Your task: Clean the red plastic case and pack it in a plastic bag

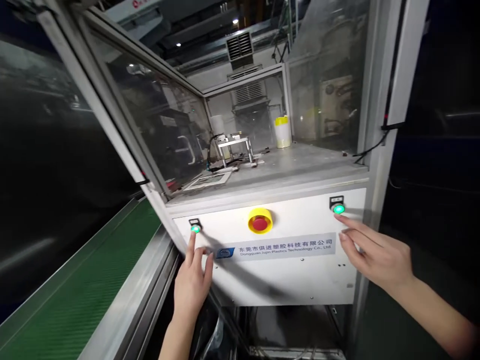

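Our left hand (pixel 192 280) and right hand (pixel 386 256) grasp nothing, fingertips at green buttons (pixel 338 209) flanking the red button (pixel 260 224). That spacing likely occupies both hands.

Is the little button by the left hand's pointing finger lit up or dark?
Lit up: the button glows bright green, right at the pointing finger of the left hand.

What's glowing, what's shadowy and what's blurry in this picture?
Head view: the left green button and right green button glow brightly; head view: dark shadows streak across the white panel; head view: the right forearm goes blurry toward the picture's edge; head view: the far right is nearly black.
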### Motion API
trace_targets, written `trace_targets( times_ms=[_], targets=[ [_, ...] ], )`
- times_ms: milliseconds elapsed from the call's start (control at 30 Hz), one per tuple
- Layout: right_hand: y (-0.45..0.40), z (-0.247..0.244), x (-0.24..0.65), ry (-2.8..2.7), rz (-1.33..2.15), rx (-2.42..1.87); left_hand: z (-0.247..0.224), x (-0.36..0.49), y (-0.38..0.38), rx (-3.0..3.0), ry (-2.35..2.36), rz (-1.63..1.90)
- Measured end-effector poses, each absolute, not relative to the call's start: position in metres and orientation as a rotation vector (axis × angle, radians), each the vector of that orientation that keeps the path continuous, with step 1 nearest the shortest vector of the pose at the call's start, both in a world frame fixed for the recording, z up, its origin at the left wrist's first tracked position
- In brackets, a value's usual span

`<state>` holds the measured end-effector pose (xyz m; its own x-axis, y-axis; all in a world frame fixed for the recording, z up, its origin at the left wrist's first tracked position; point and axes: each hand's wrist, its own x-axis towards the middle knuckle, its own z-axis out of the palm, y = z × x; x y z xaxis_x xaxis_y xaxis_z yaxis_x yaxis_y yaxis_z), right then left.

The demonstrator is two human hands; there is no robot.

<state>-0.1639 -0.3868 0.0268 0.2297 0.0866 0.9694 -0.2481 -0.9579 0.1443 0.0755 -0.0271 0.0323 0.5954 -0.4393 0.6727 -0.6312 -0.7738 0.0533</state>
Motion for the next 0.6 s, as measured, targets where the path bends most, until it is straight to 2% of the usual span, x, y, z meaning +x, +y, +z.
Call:
trace_targets(
  times_ms=[167,333,500,600],
  targets=[
    [-0.396,0.011,-0.156,-0.254,1.789,2.228,0.032,0.071,-0.041,2.616,-0.767,1.186],
    [-0.398,0.016,-0.155,-0.331,1.729,2.279,0.050,0.068,-0.059,2.707,-0.577,1.348],
    [-0.405,0.011,-0.169,-0.265,1.765,2.504,0.068,0.056,-0.043,2.663,-0.623,1.033],
    [-0.386,-0.014,-0.172,-0.074,1.910,2.656,0.029,0.037,-0.013,2.514,-0.570,0.873]
  ],
)
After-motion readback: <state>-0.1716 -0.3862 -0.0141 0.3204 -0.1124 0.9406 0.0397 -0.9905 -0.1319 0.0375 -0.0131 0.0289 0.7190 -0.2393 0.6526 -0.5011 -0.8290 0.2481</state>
